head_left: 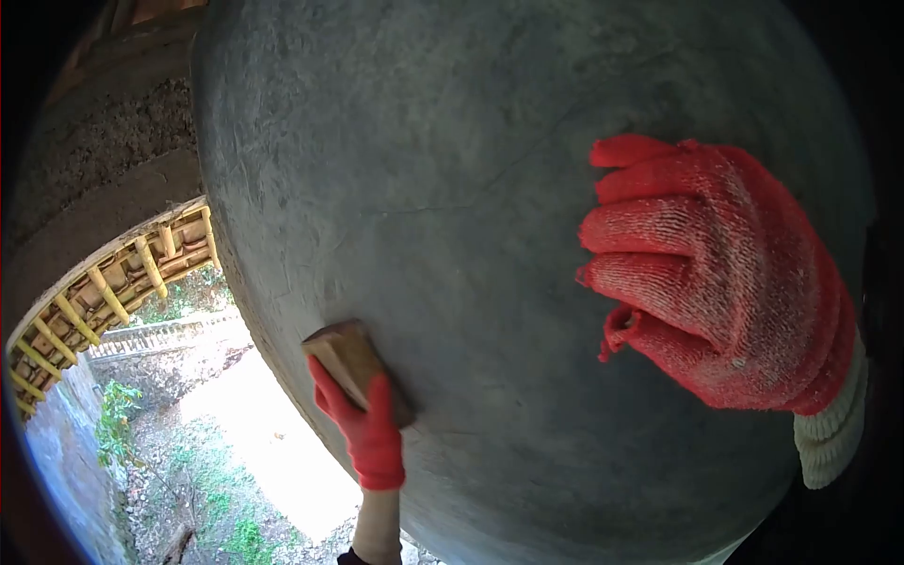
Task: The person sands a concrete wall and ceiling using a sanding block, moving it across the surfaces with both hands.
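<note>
A large, curved grey plastered surface (471, 273) fills most of the head view, with a thin crack line across its middle. Low on its left side, my left hand (363, 428) in a red glove grips a brown wooden block (350, 363). The block's face lies against the plaster. My right hand (725, 282), in a red glove dusted with pale powder and with a white ribbed cuff, is much closer to the camera. Its fingers point left, slightly bent and apart, in front of the grey surface. The palm is hidden, and whether it touches the surface cannot be told.
At the left, a tiled roof edge with yellowish rafters (104, 292) lies beneath a dark, rough earthen band (104, 155). Below are sunlit ground (254, 433), a green plant (115, 424) and a weathered wall (71, 447). The grey surface ends in a curved left edge.
</note>
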Demonstrator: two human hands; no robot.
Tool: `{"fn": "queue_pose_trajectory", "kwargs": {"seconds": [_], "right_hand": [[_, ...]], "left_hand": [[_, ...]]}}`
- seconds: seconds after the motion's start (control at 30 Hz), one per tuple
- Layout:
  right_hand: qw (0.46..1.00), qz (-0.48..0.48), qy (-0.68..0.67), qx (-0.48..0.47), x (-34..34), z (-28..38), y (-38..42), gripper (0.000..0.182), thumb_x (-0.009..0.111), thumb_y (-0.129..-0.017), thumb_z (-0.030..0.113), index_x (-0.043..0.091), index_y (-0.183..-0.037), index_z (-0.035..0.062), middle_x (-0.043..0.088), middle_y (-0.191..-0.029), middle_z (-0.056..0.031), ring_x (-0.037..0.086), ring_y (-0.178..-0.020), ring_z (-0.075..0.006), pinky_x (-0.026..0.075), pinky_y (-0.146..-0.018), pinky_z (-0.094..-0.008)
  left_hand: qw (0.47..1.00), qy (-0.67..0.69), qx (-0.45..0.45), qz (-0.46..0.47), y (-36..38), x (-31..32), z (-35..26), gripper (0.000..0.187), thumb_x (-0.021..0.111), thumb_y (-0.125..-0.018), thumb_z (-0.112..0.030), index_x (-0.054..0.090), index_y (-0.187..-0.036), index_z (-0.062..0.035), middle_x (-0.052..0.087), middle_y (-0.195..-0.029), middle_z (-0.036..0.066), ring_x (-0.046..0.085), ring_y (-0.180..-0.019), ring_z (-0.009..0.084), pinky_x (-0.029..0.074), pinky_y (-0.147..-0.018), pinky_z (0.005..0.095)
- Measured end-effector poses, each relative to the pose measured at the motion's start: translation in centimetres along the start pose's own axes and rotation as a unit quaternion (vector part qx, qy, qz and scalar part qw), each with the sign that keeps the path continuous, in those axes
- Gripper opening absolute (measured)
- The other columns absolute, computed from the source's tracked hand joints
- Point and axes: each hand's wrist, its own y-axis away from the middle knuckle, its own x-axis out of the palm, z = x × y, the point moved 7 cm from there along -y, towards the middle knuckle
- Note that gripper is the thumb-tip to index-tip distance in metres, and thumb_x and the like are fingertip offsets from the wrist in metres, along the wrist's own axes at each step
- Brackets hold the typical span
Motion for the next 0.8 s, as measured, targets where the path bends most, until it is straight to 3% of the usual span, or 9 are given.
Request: {"fn": "queue_pose_trajectory", "kwargs": {"seconds": [0.07,0.17,0.27,0.33,0.37,0.5,0.6,0.77,0.8], "right_hand": [[1.000,-0.008,0.005,0.005,-0.2,-0.1,0.0,0.044,0.083,-0.056,0.021,0.069,-0.096,0.0082,0.065,-0.105,-0.0026,0.063,-0.108,-0.0326,0.054,-0.087,-0.0461],[1.000,0.006,0.003,-0.005,-0.3,-0.1,-0.4,0.041,0.082,-0.058,0.020,0.069,-0.095,0.0089,0.065,-0.106,-0.0032,0.063,-0.111,-0.0335,0.054,-0.086,-0.0466],[0.999,0.052,-0.005,0.002,0.1,-0.1,-0.6,0.039,0.082,-0.059,0.020,0.069,-0.095,0.0087,0.065,-0.107,-0.0036,0.062,-0.113,-0.0343,0.053,-0.087,-0.0480],[1.000,0.022,0.013,0.018,-0.1,-0.1,-0.2,0.039,0.082,-0.061,0.021,0.069,-0.096,0.0086,0.065,-0.108,-0.0042,0.062,-0.113,-0.0348,0.053,-0.087,-0.0491],[1.000,0.022,0.011,0.015,-0.1,-0.1,-0.3,0.039,0.082,-0.061,0.021,0.069,-0.096,0.0086,0.065,-0.108,-0.0042,0.062,-0.113,-0.0348,0.053,-0.087,-0.0491],[1.000,0.021,-0.002,0.003,0.1,-0.3,0.0,0.040,0.081,-0.061,0.021,0.069,-0.097,0.0082,0.065,-0.107,-0.0049,0.062,-0.113,-0.0353,0.052,-0.087,-0.0488],[1.000,0.007,-0.011,0.005,0.0,-0.1,0.0,0.040,0.081,-0.061,0.021,0.069,-0.097,0.0078,0.064,-0.107,-0.0051,0.062,-0.114,-0.0357,0.053,-0.088,-0.0485],[0.999,0.029,0.012,0.009,0.0,0.0,-0.3,0.040,0.081,-0.060,0.021,0.069,-0.096,0.0074,0.065,-0.107,-0.0053,0.062,-0.114,-0.0365,0.053,-0.088,-0.0481],[1.000,0.012,-0.002,0.015,0.0,-0.2,-0.1,0.040,0.082,-0.059,0.020,0.069,-0.095,0.0074,0.065,-0.108,-0.0054,0.062,-0.114,-0.0365,0.053,-0.088,-0.0483]], "left_hand": [[0.994,0.056,-0.082,-0.044,-0.5,-0.7,0.7,0.094,0.074,-0.084,-0.019,0.019,-0.160,-0.0041,0.029,-0.154,0.019,0.032,-0.142,0.0354,0.026,-0.117,0.0447],[0.994,-0.064,0.079,0.025,3.1,1.2,-2.3,0.098,0.076,-0.084,-0.024,0.017,-0.160,-0.0042,0.025,-0.157,0.020,0.030,-0.143,0.0358,0.026,-0.118,0.0459],[0.914,-0.074,0.373,0.139,8.6,3.1,-8.8,0.114,0.091,-0.063,-0.033,0.029,-0.154,-0.0045,0.026,-0.147,0.035,0.039,-0.130,0.0522,0.042,-0.102,0.0557],[0.906,-0.051,0.392,0.151,9.1,3.4,-8.7,0.118,0.088,-0.068,-0.029,0.016,-0.158,-0.0032,0.021,-0.152,0.032,0.031,-0.138,0.0501,0.033,-0.112,0.0546],[0.907,-0.053,0.389,0.149,8.6,3.2,-7.9,0.118,0.088,-0.068,-0.029,0.016,-0.158,-0.0032,0.021,-0.152,0.032,0.031,-0.138,0.0501,0.033,-0.112,0.0546],[1.000,-0.002,0.007,0.008,-0.8,0.2,-0.8,0.093,0.074,-0.089,-0.027,0.017,-0.160,-0.0062,0.029,-0.152,0.022,0.033,-0.140,0.0365,0.031,-0.115,0.0433],[0.998,-0.045,-0.007,-0.036,-2.2,-0.2,-1.5,0.084,0.068,-0.095,-0.024,0.017,-0.161,-0.0065,0.030,-0.153,0.019,0.032,-0.142,0.0328,0.028,-0.117,0.0418],[0.883,-0.078,0.431,0.169,7.5,3.6,-10.5,0.122,0.091,-0.063,-0.032,0.019,-0.158,-0.0039,0.018,-0.151,0.035,0.034,-0.135,0.0540,0.038,-0.104,0.0613],[0.885,-0.077,0.429,0.166,7.1,3.7,-10.6,0.122,0.091,-0.063,-0.032,0.019,-0.158,-0.0039,0.018,-0.151,0.035,0.034,-0.135,0.0540,0.038,-0.104,0.0613]]}}
